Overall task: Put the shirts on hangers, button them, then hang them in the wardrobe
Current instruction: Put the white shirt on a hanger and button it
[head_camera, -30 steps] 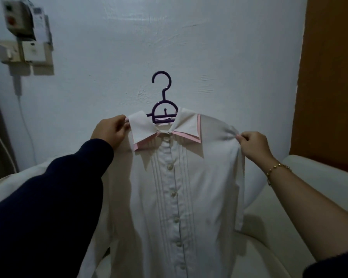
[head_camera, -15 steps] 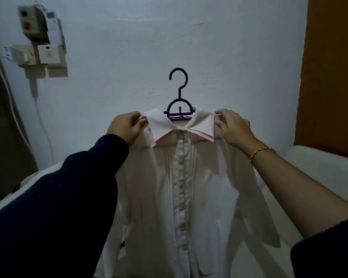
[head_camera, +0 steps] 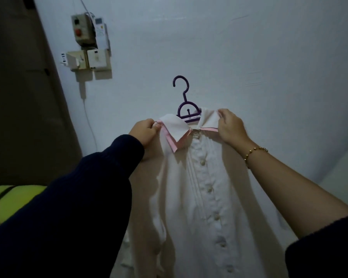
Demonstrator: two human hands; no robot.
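1 white shirt (head_camera: 205, 197) on 1 purple hanger (head_camera: 186, 109), held up in the air in front of the pale wall (head_camera: 249, 57). Hanger hook is free, not on any rail. Only the hook, neck and a bit of the shoulder bar show; the rest is inside the shirt. Collar (head_camera: 175, 129) has pink trim and 2 flaps, both folded down.

2 hands, both at the collar. Left hand (head_camera: 146, 131) has its fingers curled and pinches the outer edge of the left flap. Right hand (head_camera: 232, 128) pinches the top edge of the right flap btwn thumb and fingertips. Neither hand touches the hook.

Front placket looks closed. 5 buttons (head_camera: 202, 162) countable down it; lower ones are blurry, and the hem is out of frame. Pleat lines run on both sides of the placket.

Left arm is in 1 dark navy sleeve (head_camera: 68, 207). Right forearm is bare w/ 1 gold bead bracelet (head_camera: 255, 152) at the wrist, dark cuff pushed up near the elbow.

Bkgd, upper left of the wall: 1 grey switch box (head_camera: 82, 30) w/ 2 knobs (1 black, 1 red), 1 white remote-like unit beside it, 2 wall plates (head_camera: 86, 60) below, 1 thin cable (head_camera: 88, 121) hanging down. Dark panel at the far left. 1 yellow-green item (head_camera: 8, 199) low left, type unclear. White furniture edge at the far right.
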